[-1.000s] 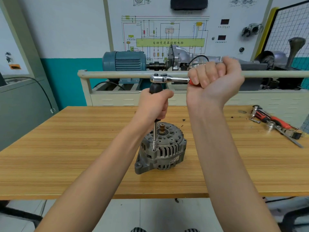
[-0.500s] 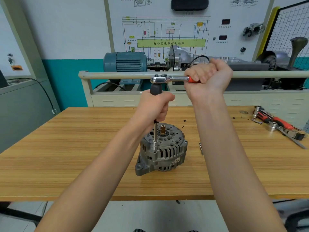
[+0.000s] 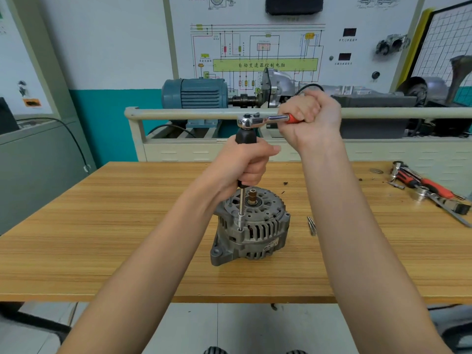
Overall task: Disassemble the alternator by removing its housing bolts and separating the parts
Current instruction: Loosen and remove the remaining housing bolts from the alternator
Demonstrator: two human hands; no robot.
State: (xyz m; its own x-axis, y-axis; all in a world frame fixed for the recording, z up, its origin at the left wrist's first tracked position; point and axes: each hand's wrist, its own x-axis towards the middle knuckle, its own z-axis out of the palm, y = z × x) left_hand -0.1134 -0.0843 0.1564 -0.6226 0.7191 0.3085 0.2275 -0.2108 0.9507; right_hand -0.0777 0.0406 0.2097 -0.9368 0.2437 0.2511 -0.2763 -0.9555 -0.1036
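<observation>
Your left hand wraps its grip around the black handle of a long extension driver, held upright over the alternator, while your right hand closes its grip on the red handle of a chrome ratchet seated on top of that driver. The driver's tip sits in a bolt recess at the near-left edge of the alternator's top face.

The alternator stands on end near the middle of the wooden worktop, its grey cast housing ribbed with vent slots, copper windings showing through them, a brass-coloured shaft end rising from the bearing at its centre. A mounting lug juts from its lower left, and a small label sits on its right flank.

Just right of the alternator, two slim metal pieces lie on the worktop. At the far right edge lies a loose cluster of red-handled tools and sockets. No trays or boxes hold any parts.
</observation>
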